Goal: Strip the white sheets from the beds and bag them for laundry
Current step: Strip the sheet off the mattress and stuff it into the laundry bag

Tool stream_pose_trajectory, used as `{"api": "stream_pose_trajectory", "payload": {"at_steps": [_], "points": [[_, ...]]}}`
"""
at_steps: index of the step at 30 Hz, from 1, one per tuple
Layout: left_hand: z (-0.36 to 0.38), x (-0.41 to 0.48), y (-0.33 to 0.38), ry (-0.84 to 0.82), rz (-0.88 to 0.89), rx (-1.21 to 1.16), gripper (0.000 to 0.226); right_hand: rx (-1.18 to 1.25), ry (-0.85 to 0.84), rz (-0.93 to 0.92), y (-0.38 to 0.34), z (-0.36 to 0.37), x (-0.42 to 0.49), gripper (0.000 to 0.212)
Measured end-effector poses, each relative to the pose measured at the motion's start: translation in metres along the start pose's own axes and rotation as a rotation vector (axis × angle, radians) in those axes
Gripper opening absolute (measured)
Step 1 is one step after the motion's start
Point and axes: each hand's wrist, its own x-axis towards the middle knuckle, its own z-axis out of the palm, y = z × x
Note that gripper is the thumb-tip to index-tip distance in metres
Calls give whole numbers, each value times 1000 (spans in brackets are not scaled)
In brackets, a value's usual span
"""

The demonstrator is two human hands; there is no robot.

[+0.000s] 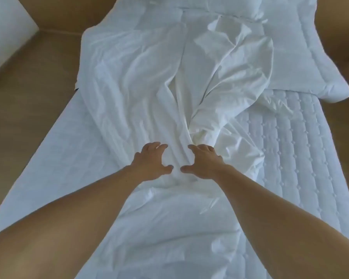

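A crumpled white sheet (141,81) lies bunched along the middle of the bed, pulled off the quilted mattress (286,150) on both sides. My left hand (151,164) and my right hand (201,164) reach out side by side over the gathered ridge of the sheet. Fingers and thumbs of both are spread and slightly bent, touching the cloth on either side of a narrow fold between them. Neither hand has closed round the fabric. A white pillow (302,49) lies at the far right of the bed.
Tan floor (28,81) runs along the left of the bed and shows again at the far right. A white wall or furniture corner (6,23) stands at the top left. Bare mattress shows to the left and right of the sheet.
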Motion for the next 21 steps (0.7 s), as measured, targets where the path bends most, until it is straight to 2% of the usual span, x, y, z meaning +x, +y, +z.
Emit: {"api": "stream_pose_trajectory", "payload": {"at_steps": [4, 7, 11, 14, 18, 21], "points": [[66, 11, -33, -160, -140, 137, 123, -110, -127, 70, 29, 51, 21, 127], [108, 20, -55, -197, -172, 201, 134, -182, -130, 80, 47, 86, 36, 139], [135, 34, -71, -137, -184, 214, 140, -276, 36, 102, 62, 113, 53, 148], [136, 48, -78, -31, -252, 169, 147, -315, 165, 129, 70, 114, 66, 154], [139, 58, -83, -12, -323, 91, 153, -198, 143, 202, 75, 113, 82, 161], [136, 58, -80, 13, -376, 1, 147, -214, 92, 254, 68, 113, 88, 158]]}}
